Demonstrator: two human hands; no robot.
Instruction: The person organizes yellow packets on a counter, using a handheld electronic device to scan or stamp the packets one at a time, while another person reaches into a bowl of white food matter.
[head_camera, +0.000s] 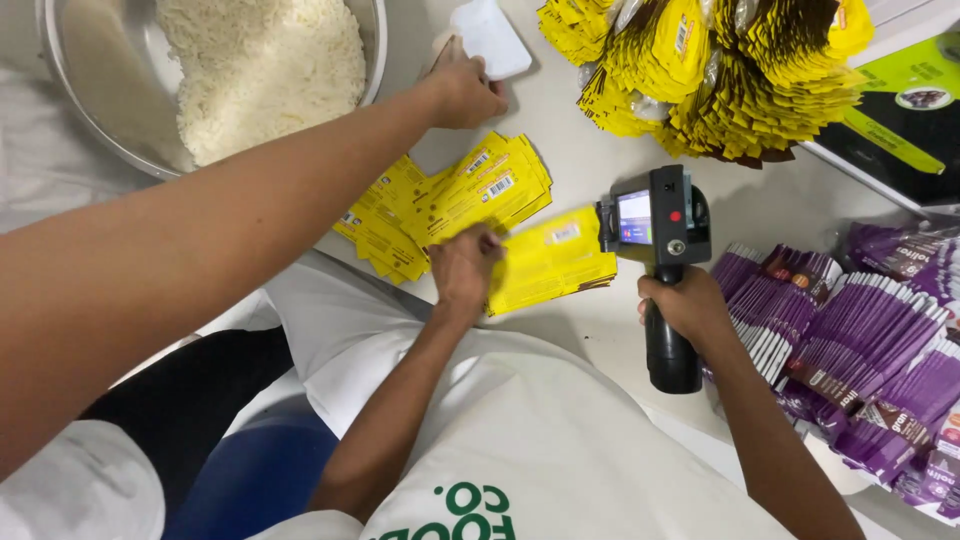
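My left hand (465, 270) has its fingers curled on the left edge of a flat yellow pouch (552, 258) that lies on the white table (590, 160). My right hand (690, 305) grips the black handle of a handheld printer gun (657, 222). The gun's head rests against the pouch's right end, with its small screen facing up. A fan of more yellow pouches (450, 200) lies just left of my left hand.
A co-worker's arm crosses from the left, and its hand (462, 92) touches a white scraper (490, 38). A steel bowl of white grains (262, 70) stands at the back left. Purple pouches (860, 350) are stacked on the right, and yellow-black pouches (720, 75) are heaped at the back.
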